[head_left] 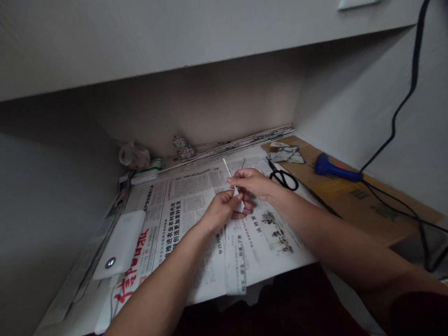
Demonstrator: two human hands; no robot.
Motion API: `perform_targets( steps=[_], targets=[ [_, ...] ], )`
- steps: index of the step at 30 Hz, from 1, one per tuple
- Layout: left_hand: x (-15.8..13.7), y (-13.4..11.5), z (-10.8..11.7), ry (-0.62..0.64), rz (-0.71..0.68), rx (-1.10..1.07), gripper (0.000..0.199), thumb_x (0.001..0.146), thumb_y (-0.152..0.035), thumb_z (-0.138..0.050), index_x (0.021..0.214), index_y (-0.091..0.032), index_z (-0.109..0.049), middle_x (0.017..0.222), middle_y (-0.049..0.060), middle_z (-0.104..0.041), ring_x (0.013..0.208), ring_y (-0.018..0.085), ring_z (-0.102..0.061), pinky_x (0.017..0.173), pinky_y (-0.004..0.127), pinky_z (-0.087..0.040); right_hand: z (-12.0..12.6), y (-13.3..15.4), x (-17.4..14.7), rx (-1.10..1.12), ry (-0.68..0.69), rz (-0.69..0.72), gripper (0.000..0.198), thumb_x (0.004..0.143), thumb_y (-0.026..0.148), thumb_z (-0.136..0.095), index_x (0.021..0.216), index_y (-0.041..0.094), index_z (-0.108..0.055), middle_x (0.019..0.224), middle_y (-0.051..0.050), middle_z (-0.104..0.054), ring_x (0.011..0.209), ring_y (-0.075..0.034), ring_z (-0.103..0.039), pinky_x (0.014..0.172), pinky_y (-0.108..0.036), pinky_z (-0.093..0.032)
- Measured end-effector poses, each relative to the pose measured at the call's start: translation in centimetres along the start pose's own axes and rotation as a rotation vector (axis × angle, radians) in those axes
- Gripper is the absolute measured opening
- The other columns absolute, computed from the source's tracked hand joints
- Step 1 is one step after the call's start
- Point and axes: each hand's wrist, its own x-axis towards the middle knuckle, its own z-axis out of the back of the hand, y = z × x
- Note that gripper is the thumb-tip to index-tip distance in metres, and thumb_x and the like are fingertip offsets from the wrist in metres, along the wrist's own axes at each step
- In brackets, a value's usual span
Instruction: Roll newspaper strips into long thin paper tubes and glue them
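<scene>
Above the spread newspaper, my two hands meet at a narrow paper strip with a thin rolled paper stick at its upper end. My left hand is closed on the strip, thumb on top, where a folded white piece shows between the fingers. Just above it, my right hand pinches the rolled stick between thumb and fingertips. The stick's tip points up and away from me. From my left hand, the strip appears to run down toward the front edge of the table.
Black-handled scissors lie right of my hands. Beyond them, a blue glue gun with a black cord rests on cardboard. Long paper sticks line the back. At left are a white device and a plastic bag. A cabinet overhangs.
</scene>
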Motion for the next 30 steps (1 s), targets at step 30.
perform_targets(
  steps=[30],
  targets=[
    [-0.08, -0.25, -0.13, -0.015, 0.039, 0.008, 0.029, 0.080, -0.039, -0.060, 0.088, -0.012, -0.062, 0.083, 0.010, -0.068, 0.073, 0.017, -0.066, 0.064, 0.027, -0.052, 0.73, 0.28, 0.25, 0.021, 0.086, 0.034, 0.032, 0.065, 0.040, -0.076, 0.078, 0.013, -0.067, 0.077, -0.004, -0.066, 0.061, -0.009, -0.056, 0.051, -0.019, -0.044]
  ],
)
